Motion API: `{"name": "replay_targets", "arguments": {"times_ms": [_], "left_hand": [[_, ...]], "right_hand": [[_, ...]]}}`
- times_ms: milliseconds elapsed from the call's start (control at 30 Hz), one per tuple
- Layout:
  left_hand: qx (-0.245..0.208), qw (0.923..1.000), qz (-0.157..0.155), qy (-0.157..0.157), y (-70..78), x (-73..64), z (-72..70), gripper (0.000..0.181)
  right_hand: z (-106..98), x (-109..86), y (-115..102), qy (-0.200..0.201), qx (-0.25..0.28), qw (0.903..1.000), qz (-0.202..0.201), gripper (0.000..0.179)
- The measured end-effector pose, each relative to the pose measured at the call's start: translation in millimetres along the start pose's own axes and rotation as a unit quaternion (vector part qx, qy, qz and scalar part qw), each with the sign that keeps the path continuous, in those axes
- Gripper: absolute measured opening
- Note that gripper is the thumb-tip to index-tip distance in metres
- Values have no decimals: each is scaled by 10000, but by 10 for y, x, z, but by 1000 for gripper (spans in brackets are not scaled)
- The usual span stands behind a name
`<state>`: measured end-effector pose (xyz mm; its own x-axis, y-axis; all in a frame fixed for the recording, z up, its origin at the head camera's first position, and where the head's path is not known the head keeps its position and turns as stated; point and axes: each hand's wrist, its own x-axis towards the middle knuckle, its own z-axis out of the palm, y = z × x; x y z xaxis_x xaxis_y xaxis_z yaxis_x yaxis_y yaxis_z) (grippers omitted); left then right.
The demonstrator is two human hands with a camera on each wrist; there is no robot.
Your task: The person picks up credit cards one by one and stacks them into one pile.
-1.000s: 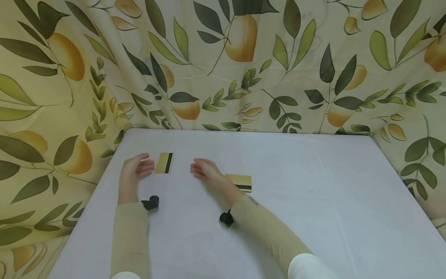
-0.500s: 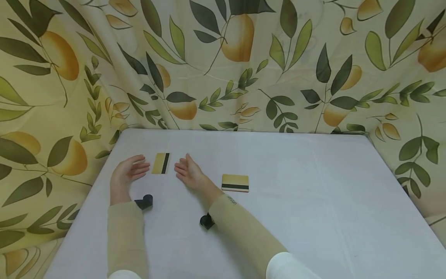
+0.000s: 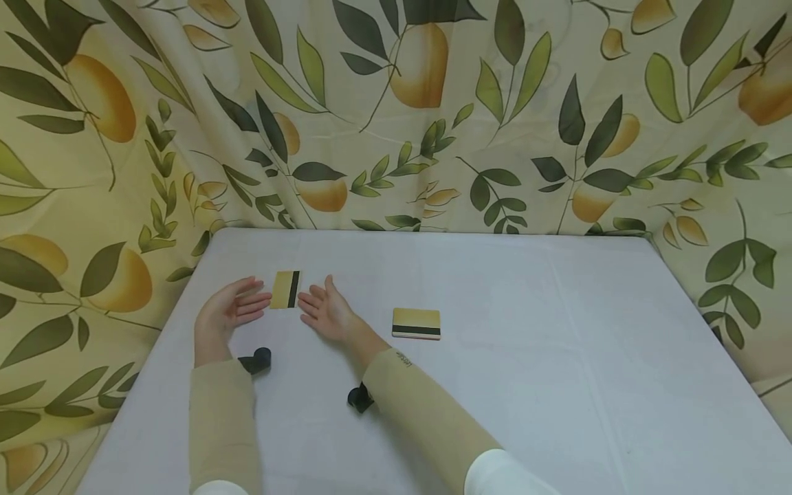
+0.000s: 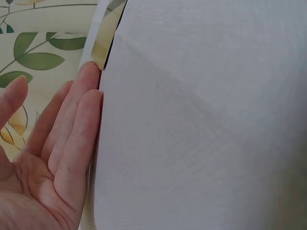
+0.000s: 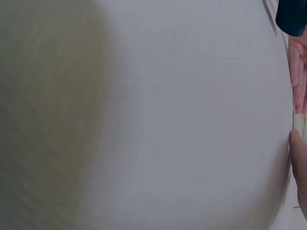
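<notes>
A gold card (image 3: 283, 289) with a black stripe lies on the white table between the two hands. My left hand (image 3: 232, 313) is on its left, fingers extended. In the left wrist view, a fingertip of the left hand (image 4: 67, 143) meets the near end of the card (image 4: 106, 40). To the right of the card is my right hand (image 3: 328, 313), palm turned toward it, fingers straight and thumb raised. Its fingertips are right by the striped edge; contact is unclear. Only part of the right hand (image 5: 298, 167) appears in the right wrist view.
A small stack of similar gold cards (image 3: 416, 323) lies to the right, beyond the right forearm. The table (image 3: 557, 357) is covered in white cloth. A fruit-and-leaf patterned curtain (image 3: 396, 137) hangs behind and on the left.
My right hand has moved left, from near the card stack to beside the single card, uncovering the stack. My left hand has edged closer to the card. The view has shifted slightly.
</notes>
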<state>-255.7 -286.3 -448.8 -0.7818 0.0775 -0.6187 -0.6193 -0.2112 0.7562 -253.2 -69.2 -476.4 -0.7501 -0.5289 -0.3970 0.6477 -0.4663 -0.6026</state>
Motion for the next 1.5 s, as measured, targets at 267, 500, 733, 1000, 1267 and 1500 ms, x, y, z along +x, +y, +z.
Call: {"name": "replay_targets", "arguments": {"times_ms": [267,500,733,1000,1267,1500], "left_hand": [[-135,9998,-16,111,-29,32,45,56],[-349,9989,12,298,-71,53,85,47],[-571,9981,220,88,-101,70,89,43],[-919,9956,124,-168,-113,78,95,19],[-504,9985,103,-203,-81,30,159,43],[-203,9997,50,-101,-87,-2,224,51]], "right_hand": [[-25,-37,-7,63,-27,9999,-128,73],[-52,-52,-20,248,20,9996,-153,73],[-33,-45,-38,390,-64,9991,-143,72],[-34,-33,-99,595,-210,9979,-128,70],[-41,-35,-181,635,-23,9980,15,70],[-76,-44,-240,610,75,9981,70,70]]}}
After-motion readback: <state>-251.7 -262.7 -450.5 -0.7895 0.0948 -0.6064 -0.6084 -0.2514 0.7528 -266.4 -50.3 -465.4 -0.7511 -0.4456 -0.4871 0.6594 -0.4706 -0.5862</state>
